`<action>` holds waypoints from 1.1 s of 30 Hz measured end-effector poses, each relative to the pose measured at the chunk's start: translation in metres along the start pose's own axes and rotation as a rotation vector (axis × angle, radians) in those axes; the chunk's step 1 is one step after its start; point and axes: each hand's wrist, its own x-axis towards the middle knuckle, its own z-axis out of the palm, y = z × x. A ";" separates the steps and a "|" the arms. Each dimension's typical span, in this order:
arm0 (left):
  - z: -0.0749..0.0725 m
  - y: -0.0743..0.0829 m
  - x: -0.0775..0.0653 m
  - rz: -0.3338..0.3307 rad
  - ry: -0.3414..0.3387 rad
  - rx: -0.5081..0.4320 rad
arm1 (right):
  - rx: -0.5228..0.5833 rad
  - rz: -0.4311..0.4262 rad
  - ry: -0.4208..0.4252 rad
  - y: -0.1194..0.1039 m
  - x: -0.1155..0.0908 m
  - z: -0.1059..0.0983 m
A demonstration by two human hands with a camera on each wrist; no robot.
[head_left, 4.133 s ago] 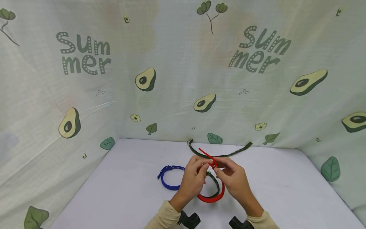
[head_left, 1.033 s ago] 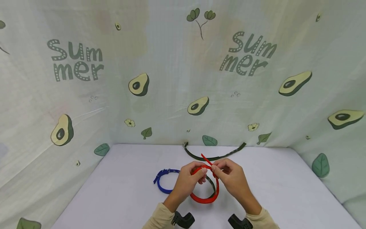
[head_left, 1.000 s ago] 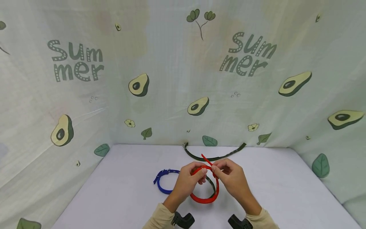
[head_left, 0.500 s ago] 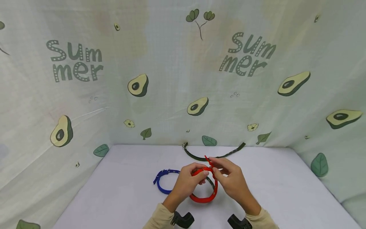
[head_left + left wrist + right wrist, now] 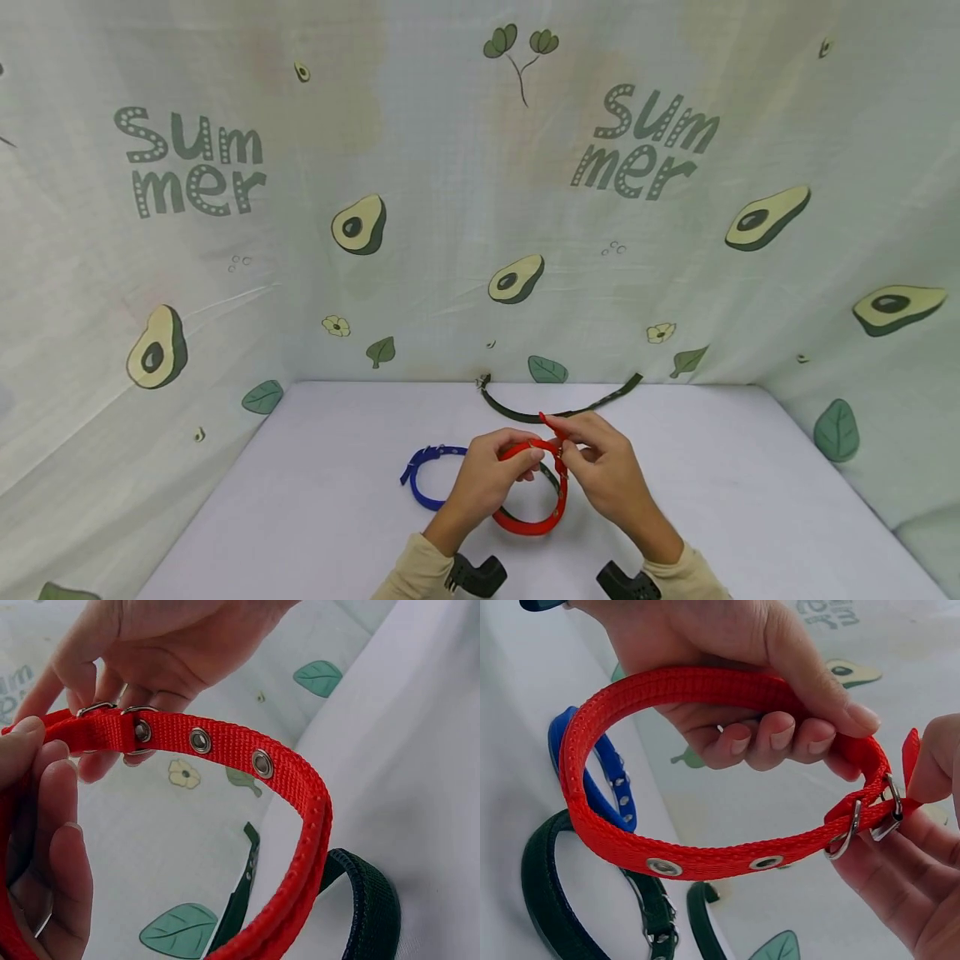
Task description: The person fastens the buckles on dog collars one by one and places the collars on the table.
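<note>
A red webbing collar with metal eyelets, looped into a ring, hangs between both hands; its lower curve [image 5: 528,527] shows in the head view. My left hand [image 5: 480,479] grips the band on the left side, thumb on top. My right hand [image 5: 611,471] pinches the strap's tail beside the buckle. In the right wrist view, the strap passes through the silver buckle [image 5: 889,814] and a metal D-ring [image 5: 846,832], and the tail [image 5: 910,754] sticks up at the thumb. Eyelets [image 5: 199,740] line the band in the left wrist view.
A blue collar [image 5: 427,500] lies looped left of the left hand. Behind the red one is a looped dark green collar [image 5: 544,877], partly hidden. Another dark green collar [image 5: 517,414] stretches out near the table's back edge, before a printed curtain [image 5: 450,125].
The right hand has shifted from the buckle up along the red tail, which now stands less far out past the fingers. The left hand has moved from the buckle to the band.
</note>
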 end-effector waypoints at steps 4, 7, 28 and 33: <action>0.000 0.001 -0.002 0.016 0.017 0.017 | -0.011 -0.018 0.046 -0.024 0.001 0.002; 0.001 0.001 -0.003 0.027 0.030 0.021 | -0.025 -0.016 0.069 -0.038 0.001 0.003; -0.002 0.004 -0.001 0.112 0.045 0.037 | -0.002 0.023 0.043 0.002 0.000 0.006; 0.001 0.004 -0.002 0.109 0.042 0.019 | -0.025 -0.006 0.053 0.004 -0.001 0.004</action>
